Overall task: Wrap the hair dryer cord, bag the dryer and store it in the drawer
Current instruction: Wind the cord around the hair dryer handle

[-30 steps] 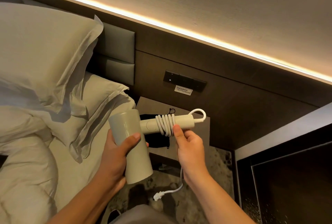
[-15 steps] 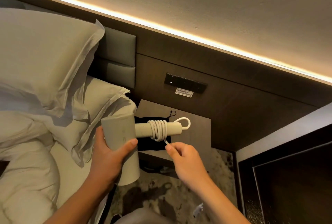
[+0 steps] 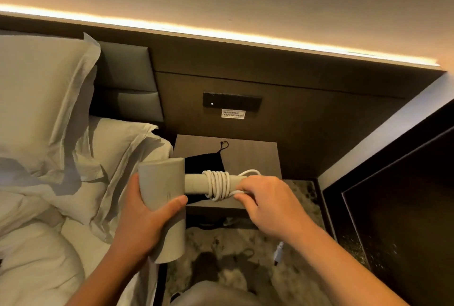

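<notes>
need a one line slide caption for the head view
Left hand grips the hair dryer while the right hand winds its cord around the handle.

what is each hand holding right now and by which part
The left hand grips the hair dryer by its barrel. The right hand holds the cord at the end of the handle, beside the wrapped coils.

One hair dryer [image 3: 162, 197] is counted, with one white cord [image 3: 218, 184] wound in about six turns round its handle and one plug [image 3: 278, 254] hanging loose. One black drawstring bag [image 3: 204, 163] is recorded on the one bedside surface [image 3: 255, 155]. Two pillows [image 3: 41, 99] are seen on the bed, one switch panel [image 3: 232, 103], one label [image 3: 233, 114], and two hands [image 3: 140, 222].
</notes>
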`<control>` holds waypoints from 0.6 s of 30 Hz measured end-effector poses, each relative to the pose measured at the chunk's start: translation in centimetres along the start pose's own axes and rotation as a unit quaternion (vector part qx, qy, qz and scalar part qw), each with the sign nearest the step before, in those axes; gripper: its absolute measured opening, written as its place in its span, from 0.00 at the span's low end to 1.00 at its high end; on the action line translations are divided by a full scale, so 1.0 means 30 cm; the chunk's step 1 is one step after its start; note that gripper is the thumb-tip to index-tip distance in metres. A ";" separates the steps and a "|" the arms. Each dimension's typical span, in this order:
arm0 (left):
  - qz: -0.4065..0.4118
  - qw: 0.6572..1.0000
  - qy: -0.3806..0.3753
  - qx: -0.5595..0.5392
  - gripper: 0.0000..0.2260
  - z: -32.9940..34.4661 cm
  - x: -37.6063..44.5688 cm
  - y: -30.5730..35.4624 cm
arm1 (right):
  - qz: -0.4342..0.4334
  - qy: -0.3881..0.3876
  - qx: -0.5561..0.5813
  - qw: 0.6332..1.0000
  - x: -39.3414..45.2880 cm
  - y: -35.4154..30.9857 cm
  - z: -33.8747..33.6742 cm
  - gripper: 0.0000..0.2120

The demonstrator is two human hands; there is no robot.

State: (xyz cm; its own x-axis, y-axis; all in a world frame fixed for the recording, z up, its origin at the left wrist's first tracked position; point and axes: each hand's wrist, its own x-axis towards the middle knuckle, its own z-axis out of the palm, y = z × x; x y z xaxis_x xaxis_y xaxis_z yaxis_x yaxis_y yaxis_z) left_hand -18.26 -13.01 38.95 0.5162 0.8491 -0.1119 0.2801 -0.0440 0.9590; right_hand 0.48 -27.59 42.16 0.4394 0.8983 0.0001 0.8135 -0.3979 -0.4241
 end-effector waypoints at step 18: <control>-0.064 0.965 -0.246 -0.057 0.43 0.148 0.006 0.237 | 0.003 0.068 0.260 0.963 -0.125 0.291 -0.249 0.05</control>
State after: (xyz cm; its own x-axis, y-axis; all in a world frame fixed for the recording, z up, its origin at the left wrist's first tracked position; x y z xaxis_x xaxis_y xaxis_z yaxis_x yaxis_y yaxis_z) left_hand -12.60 -15.52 44.60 0.8134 0.4893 -0.3147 0.2912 0.1259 0.9483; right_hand 8.77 -35.82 45.23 0.5182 0.8495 0.0992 0.5259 -0.2250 -0.8203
